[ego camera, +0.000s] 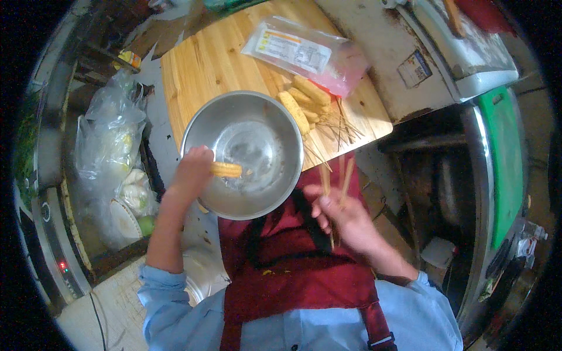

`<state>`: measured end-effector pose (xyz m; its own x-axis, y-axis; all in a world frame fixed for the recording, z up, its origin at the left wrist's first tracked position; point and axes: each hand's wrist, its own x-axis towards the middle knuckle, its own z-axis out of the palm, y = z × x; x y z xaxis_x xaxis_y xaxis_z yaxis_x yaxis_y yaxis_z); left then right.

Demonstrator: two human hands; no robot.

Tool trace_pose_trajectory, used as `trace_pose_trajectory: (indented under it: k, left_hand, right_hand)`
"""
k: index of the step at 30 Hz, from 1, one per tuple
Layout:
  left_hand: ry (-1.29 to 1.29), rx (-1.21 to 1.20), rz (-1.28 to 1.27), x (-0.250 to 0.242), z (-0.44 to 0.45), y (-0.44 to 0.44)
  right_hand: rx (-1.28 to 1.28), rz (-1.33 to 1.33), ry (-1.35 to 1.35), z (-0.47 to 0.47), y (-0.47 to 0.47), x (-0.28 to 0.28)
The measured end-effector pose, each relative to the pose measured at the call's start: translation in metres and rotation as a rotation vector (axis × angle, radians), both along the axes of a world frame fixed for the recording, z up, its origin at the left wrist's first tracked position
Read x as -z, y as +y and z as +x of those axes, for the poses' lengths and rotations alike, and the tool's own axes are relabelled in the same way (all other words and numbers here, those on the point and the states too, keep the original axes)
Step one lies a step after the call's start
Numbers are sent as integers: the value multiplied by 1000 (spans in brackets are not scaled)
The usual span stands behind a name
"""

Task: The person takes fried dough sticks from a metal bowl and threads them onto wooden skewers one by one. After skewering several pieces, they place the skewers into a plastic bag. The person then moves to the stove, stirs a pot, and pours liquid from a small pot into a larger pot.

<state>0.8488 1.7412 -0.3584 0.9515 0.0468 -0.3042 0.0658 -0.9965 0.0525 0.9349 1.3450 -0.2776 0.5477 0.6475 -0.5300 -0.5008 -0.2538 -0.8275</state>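
Note:
My left hand (196, 169) is closed on a yellow corn-like piece (226, 170) over the left side of a steel bowl (246, 206). Several thin wooden skewers (347, 175) are held in my right hand (338, 208), which is blurred, in front of the dark red apron and below the board's edge. Right of the bowl, a pile of yellow pieces on skewers (307, 101) lies on the wooden board (197, 61). Behind the pile is a clear plastic packet (307, 52) with a printed label.
Plastic bags of pale vegetables (114, 149) fill a recess at the left, with a half-round white-and-green piece below. A worn white appliance (395, 57) stands behind the board's right side. Farther right is an upright green board (502, 162). A pale round container (202, 272) sits below the bowl.

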Motion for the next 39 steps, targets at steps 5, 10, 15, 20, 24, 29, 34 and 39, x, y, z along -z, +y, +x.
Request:
trace_pose_trajectory:
  k: [5,10,15,20,24,29,34,39]
  left_hand:
    - [-269,-297,-829,-62,-7,3]
    - [-596,-609,-1728,-75,8,-44]
    - [-773,-987,-2216,-65,31,-79]
    - [-585,-815,-2043,-77,28,-108]
    - [-416,-810,-1906,-81,20,-127]
    - [-590,-929,-1678,-70,15,-107]
    - [-700,-876,-1655,-57,7,-92]
    - [-776,-909,-1675,-46,6,-102]
  right_hand:
    - [-107,-88,-192,-10,18,0]
    - [-178,74,-158,-3,38,-26]
    - [-230,39,-345,-12,58,-30]
    - [-175,4,-394,-13,58,-21]
    - [-190,10,-429,-7,58,-15]
    - [-234,-2,-580,3,48,-15]
    - [-105,3,-572,8,36,-13]
    - [178,220,-447,13,29,-33]
